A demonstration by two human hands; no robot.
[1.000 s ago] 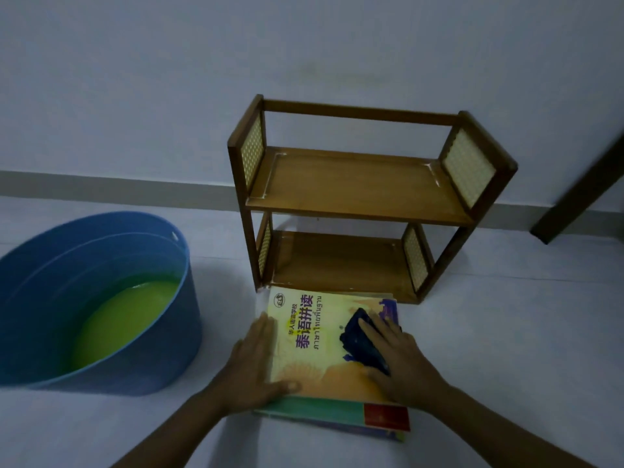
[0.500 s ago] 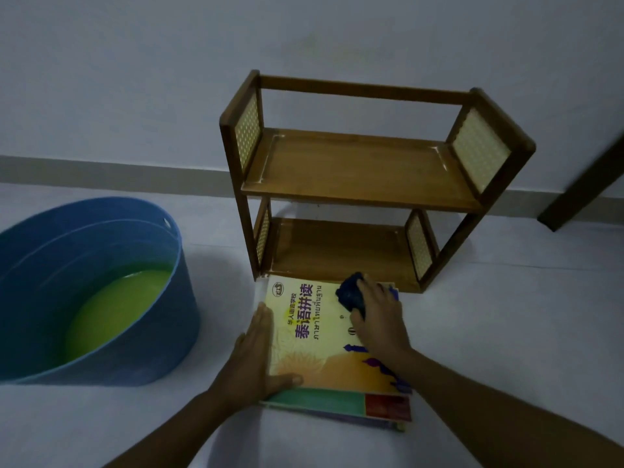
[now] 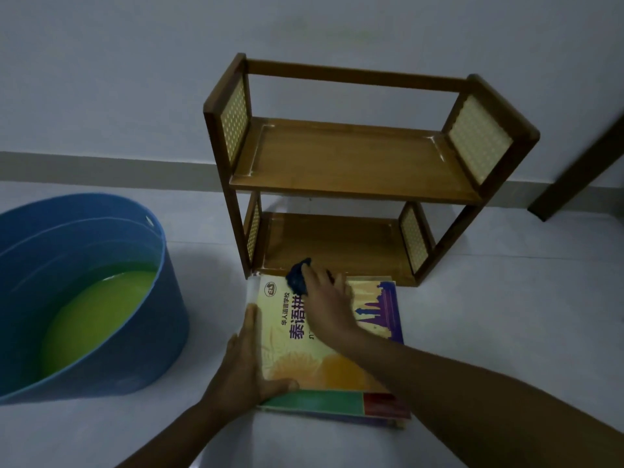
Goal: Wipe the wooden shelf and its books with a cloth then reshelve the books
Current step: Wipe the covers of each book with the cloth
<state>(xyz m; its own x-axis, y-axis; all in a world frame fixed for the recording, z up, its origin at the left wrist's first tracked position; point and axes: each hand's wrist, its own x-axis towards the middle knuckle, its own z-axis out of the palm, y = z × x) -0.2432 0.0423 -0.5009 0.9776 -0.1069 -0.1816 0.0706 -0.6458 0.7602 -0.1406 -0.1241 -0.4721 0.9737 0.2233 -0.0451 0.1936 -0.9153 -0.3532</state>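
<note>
A small two-tier wooden shelf (image 3: 354,163) with woven side panels stands against the wall, both tiers bare. In front of it a stack of books (image 3: 324,369) lies flat on the floor, the top one with a yellow cover. My left hand (image 3: 244,373) presses on the stack's left edge, thumb on the cover. My right hand (image 3: 326,304) holds a dark blue cloth (image 3: 299,276) against the top cover near its far edge, close to the shelf's bottom tier.
A large blue tub (image 3: 84,292) with yellow-green liquid sits on the floor to the left of the books. A dark wooden piece (image 3: 580,163) leans at the right wall. The floor (image 3: 506,315) is pale tile.
My right hand has slid the cloth across the cover, from the right middle up to the far edge and then leftward. My left hand has stayed on the left edge.
</note>
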